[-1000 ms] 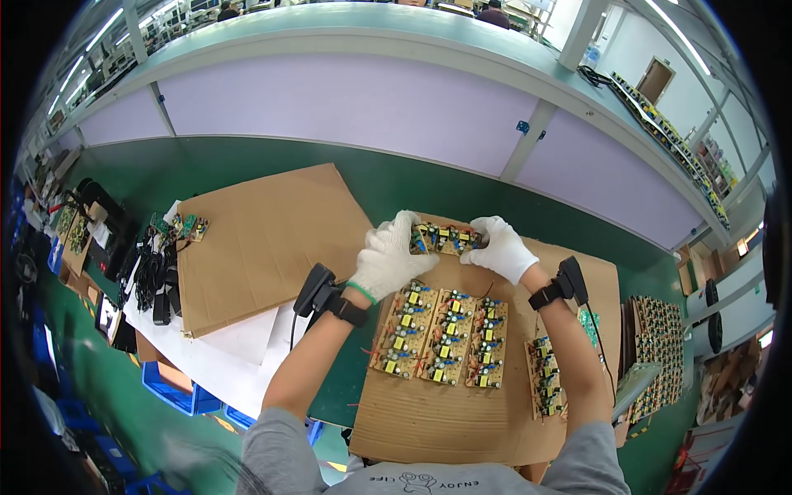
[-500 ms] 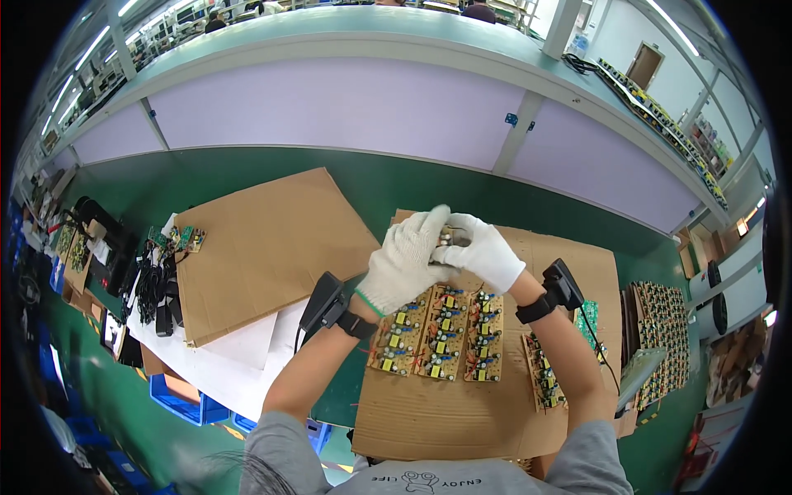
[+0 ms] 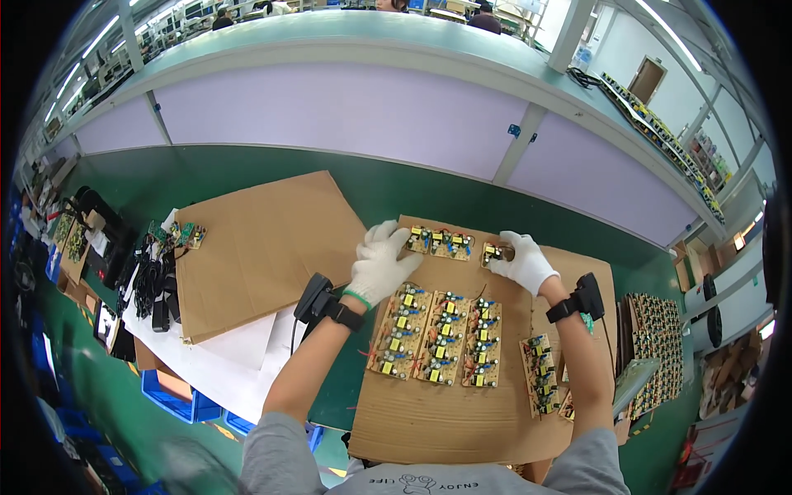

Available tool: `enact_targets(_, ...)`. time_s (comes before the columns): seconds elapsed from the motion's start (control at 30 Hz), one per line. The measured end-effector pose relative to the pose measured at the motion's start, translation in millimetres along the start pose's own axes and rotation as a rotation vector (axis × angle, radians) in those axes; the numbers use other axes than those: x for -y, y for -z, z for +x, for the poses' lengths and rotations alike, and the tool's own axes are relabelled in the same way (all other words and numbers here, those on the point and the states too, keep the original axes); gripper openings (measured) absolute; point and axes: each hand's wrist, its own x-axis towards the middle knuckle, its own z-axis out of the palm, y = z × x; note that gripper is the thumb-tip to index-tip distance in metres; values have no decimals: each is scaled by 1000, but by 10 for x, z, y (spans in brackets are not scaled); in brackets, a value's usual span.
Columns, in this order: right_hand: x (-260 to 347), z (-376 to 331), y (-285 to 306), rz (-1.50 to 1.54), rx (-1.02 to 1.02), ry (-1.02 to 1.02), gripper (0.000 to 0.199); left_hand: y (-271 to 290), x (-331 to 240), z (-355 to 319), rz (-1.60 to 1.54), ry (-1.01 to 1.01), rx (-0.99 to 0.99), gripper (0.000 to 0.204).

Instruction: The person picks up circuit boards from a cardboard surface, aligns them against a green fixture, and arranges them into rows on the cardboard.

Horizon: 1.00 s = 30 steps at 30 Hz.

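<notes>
Fingers (image 3: 495, 250) partly hiding small board (image 3: 492, 252)

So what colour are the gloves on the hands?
White gloves, with a green cuff edge, in the head view.

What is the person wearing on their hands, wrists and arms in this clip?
Both the left hand and the right hand wear white knit gloves; the left one shows a green cuff edge. Each wrist carries a black strap with a boxy black device, and a thin cable runs from each. The forearms are bare, and grey short sleeves cover the upper arms.
</notes>
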Motion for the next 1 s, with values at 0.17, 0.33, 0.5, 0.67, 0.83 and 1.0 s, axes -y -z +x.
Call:
enact_targets(0.17,21,-60,50,152,131,9,67,-21,-13,11,75,-78,-80,39)
enact_targets(0.33,97,-41,-32,53,48,42,62,-38,1,27,94,-106,-112,36)
enact_targets(0.5,60,98,-93,197,34,20,63,-43,-5,40,73,-111,-121,34)
enact_targets(0.67,107,174,-121,248,28,4,62,-26,35,59,89,-119,-99,34)
enact_targets(0.83,74,183,-169,231,19,29,63,3,9,70,98,-111,-60,36)
enact_targets(1.0,93,174,-117,226,22,9,63,35,-46,53,126,-89,-43,40)
